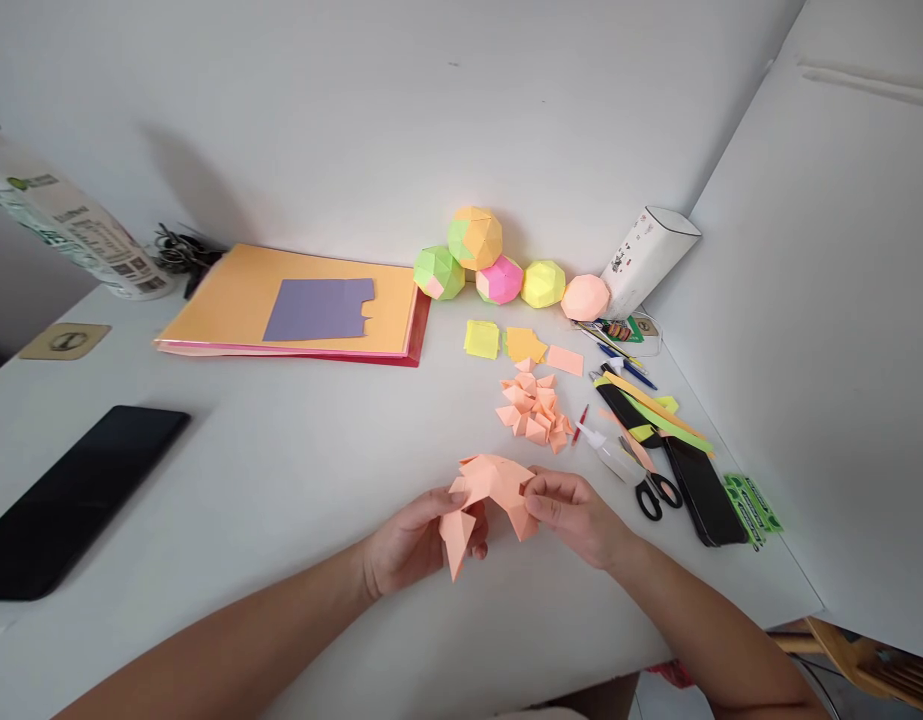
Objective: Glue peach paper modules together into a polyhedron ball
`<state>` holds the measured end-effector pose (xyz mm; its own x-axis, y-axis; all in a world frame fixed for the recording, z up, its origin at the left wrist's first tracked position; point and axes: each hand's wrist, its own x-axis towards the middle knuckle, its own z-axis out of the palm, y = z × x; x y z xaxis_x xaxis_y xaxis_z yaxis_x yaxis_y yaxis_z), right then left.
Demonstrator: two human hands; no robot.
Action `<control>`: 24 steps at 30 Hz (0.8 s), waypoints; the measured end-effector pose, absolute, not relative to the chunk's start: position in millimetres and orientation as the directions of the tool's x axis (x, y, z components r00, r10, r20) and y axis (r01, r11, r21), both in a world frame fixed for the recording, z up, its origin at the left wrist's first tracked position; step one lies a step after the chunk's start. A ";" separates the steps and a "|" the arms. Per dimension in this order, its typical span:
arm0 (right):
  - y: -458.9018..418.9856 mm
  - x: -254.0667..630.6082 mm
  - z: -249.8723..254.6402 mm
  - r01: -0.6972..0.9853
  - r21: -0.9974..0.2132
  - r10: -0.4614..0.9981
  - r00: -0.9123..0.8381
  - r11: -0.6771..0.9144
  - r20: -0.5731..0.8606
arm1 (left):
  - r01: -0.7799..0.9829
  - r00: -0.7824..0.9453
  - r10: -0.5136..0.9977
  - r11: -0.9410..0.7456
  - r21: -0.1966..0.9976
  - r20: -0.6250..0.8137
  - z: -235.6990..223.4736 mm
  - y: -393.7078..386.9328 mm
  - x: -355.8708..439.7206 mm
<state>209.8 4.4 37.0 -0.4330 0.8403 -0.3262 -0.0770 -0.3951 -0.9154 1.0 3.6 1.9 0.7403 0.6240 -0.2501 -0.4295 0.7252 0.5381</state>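
Observation:
Between my hands is a partly built peach folded-paper model [495, 480], an arched shape with pointed flaps hanging down. My left hand [416, 535] is closed on its left side, thumb on top and fingers behind the paper. At the opposite edge my right hand [577, 515] pinches a flap between thumb and fingers. Just beyond lies a pile of folded peach paper pieces [534, 405]. A red pen-like tool [580, 425] and a white glue bottle [611, 455] lie right of the pile.
Several finished paper balls [474, 238] stand by the wall. A stack of coloured paper [243, 300] lies at the back left, with a black tablet-like slab [78, 500] nearer. Scissors [658, 494] and a phone [705, 490] are at right. A tall bottle [78, 220] stands far left.

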 end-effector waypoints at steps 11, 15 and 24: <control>-0.5 232.8 67.3 0.446 -0.847 0.704 -0.500 -0.290 -0.505 | -0.429 0.741 0.577 0.801 0.418 -0.344 2.6 -4.0 4.3; -6.5 224.7 72.2 0.446 -0.893 0.852 -0.443 -0.059 -0.278 | -0.432 0.747 0.564 0.815 0.387 -0.352 6.2 -9.4 7.8; -14.7 205.7 56.5 0.486 -0.867 0.914 -0.392 0.106 -0.108 | -0.401 0.725 0.568 0.808 0.432 -0.390 0.7 -11.3 10.0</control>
<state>205.7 -14.7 56.5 -0.3921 0.9135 -0.1082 0.4863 0.1060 -0.8674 10.0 -11.3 0.7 0.7250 0.5678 -0.3899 -0.4006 0.8081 0.4318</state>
